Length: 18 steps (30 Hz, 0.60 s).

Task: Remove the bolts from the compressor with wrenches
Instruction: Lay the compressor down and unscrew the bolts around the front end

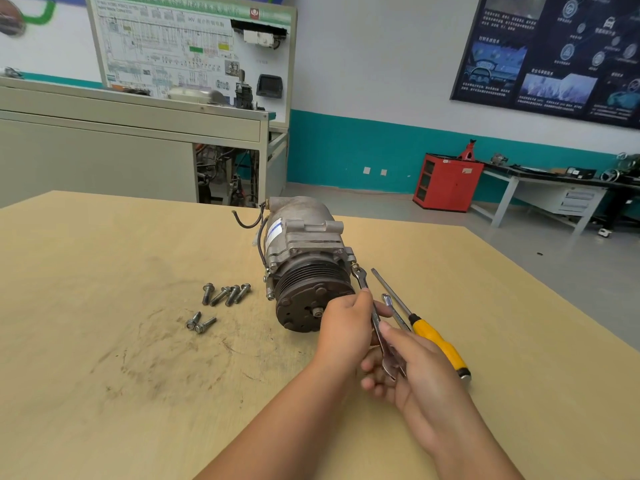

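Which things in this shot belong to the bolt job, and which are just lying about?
In the job: compressor, wrench held by left hand and right hand, six loose bolts.
Lying about: screwdriver, red cabinet by the wall.

Compressor (304, 244) on side; 6 loose bolts (232, 294) L; wrench (360, 278) at R side.
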Motion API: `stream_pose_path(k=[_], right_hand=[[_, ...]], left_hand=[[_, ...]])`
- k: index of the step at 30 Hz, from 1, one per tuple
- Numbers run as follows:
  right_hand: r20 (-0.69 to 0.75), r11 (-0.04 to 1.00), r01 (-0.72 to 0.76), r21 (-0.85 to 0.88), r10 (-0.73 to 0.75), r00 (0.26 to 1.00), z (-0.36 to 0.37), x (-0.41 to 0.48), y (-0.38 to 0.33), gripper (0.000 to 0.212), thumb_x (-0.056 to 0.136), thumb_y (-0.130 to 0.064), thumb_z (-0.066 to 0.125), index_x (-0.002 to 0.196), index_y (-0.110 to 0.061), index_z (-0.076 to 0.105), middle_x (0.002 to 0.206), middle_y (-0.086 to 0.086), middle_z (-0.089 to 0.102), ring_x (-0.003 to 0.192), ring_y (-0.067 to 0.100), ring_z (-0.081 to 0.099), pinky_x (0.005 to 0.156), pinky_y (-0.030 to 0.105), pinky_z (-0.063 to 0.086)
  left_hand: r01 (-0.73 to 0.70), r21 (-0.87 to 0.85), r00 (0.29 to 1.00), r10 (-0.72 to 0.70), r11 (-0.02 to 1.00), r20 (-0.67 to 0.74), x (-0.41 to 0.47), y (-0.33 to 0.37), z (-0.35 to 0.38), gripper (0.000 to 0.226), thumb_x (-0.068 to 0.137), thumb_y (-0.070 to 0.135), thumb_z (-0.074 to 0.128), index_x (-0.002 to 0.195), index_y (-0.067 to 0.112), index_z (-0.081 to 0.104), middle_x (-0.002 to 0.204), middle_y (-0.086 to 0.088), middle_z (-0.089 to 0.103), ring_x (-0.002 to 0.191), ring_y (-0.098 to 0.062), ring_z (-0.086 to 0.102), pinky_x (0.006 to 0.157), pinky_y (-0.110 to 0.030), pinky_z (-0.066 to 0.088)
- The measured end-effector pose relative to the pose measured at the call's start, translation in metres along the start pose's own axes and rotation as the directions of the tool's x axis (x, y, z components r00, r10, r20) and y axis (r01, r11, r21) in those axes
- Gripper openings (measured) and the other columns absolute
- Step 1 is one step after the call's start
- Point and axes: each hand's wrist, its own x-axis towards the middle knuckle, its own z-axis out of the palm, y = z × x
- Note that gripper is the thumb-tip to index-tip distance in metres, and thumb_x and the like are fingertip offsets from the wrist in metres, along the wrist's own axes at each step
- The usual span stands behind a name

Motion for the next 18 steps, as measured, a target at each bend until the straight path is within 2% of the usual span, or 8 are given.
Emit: stream_pose_path(k=[4,7,10,12,14,15,16,18], right_hand=[[0.033,0.995,0.062,-0.081,-0.060,0.998,-0.001,0.001,0.002,0.022,0.097,-0.014,0.045,0.081,-0.006,0.058,0.044,0.005,0.050,0.035,0.014,0.043,0.037,0.022,0.035],[-0.019,0.934,0.122,-0.337,-0.137,0.990,-0.002,0.005,0.007,0.025,0.098,-0.018,0.045,0.078,-0.011,0.058,0.041,0.003,0.051,0.033,0.014,0.042,0.037,0.020,0.034],[-0.049,0.769,0.195,-0.609,-0.282,0.958,-0.003,0.008,0.015,0.020,0.096,-0.022,0.046,0.080,-0.018,0.057,0.042,0.001,0.053,0.035,0.011,0.044,0.041,0.021,0.036],[-0.026,0.643,0.262,-0.719,-0.402,0.915,-0.004,0.008,0.018,0.013,0.096,-0.021,0.047,0.089,-0.020,0.058,0.049,-0.005,0.051,0.043,0.007,0.044,0.045,0.016,0.035],[0.001,0.502,0.283,-0.817,-0.491,0.871,-0.004,0.008,0.018,0.015,0.096,-0.022,0.048,0.104,-0.022,0.061,0.057,-0.013,0.047,0.050,0.000,0.041,0.043,0.013,0.034],[0.018,0.426,0.276,-0.861,-0.518,0.855,-0.005,0.007,0.017,0.020,0.096,-0.023,0.048,0.111,-0.023,0.061,0.060,-0.015,0.046,0.051,-0.001,0.041,0.044,0.012,0.037],[0.031,0.362,0.261,-0.895,-0.533,0.846,-0.006,0.007,0.017,0.023,0.096,-0.025,0.047,0.116,-0.024,0.060,0.060,-0.015,0.044,0.051,-0.001,0.040,0.046,0.011,0.037],[0.026,0.335,0.237,-0.912,-0.530,0.848,-0.007,0.005,0.016,0.022,0.095,-0.027,0.048,0.113,-0.026,0.060,0.052,-0.013,0.042,0.047,0.002,0.040,0.047,0.010,0.037]], left_hand=[[0.044,-0.072,0.999,-0.043,0.996,0.021,-0.002,0.001,-0.001,0.050,0.098,0.030,0.041,0.056,0.020,0.066,0.046,0.003,0.046,0.049,-0.011,0.045,0.054,-0.023,0.037],[0.090,-0.110,0.995,-0.085,0.990,0.051,-0.003,0.000,-0.001,0.048,0.099,0.031,0.041,0.060,0.020,0.065,0.041,0.010,0.046,0.049,-0.010,0.046,0.056,-0.025,0.038],[0.028,0.026,1.000,-0.028,0.999,-0.010,-0.002,-0.004,-0.001,0.044,0.098,0.035,0.045,0.061,0.021,0.065,0.040,0.008,0.045,0.043,-0.005,0.042,0.051,-0.023,0.034],[-0.048,0.146,0.998,0.055,0.988,-0.043,-0.001,-0.007,-0.001,0.044,0.094,0.040,0.051,0.067,0.010,0.068,0.045,0.003,0.051,0.045,-0.004,0.044,0.049,-0.019,0.034],[-0.089,0.218,0.994,0.102,0.972,-0.049,0.002,-0.009,0.001,0.050,0.091,0.044,0.055,0.078,-0.002,0.068,0.059,-0.012,0.060,0.053,-0.011,0.047,0.055,-0.024,0.036],[-0.099,0.244,0.992,0.114,0.965,-0.049,0.003,-0.009,0.002,0.050,0.091,0.044,0.055,0.080,-0.003,0.069,0.056,-0.011,0.059,0.052,-0.011,0.045,0.054,-0.024,0.035],[-0.106,0.266,0.992,0.121,0.958,-0.041,0.003,-0.009,0.002,0.049,0.092,0.043,0.053,0.079,-0.001,0.071,0.047,-0.002,0.053,0.046,-0.007,0.043,0.051,-0.022,0.033],[-0.103,0.278,0.994,0.111,0.955,-0.015,0.003,-0.007,0.002,0.044,0.096,0.038,0.047,0.077,0.007,0.073,0.034,0.006,0.043,0.036,-0.003,0.040,0.041,-0.015,0.027]])
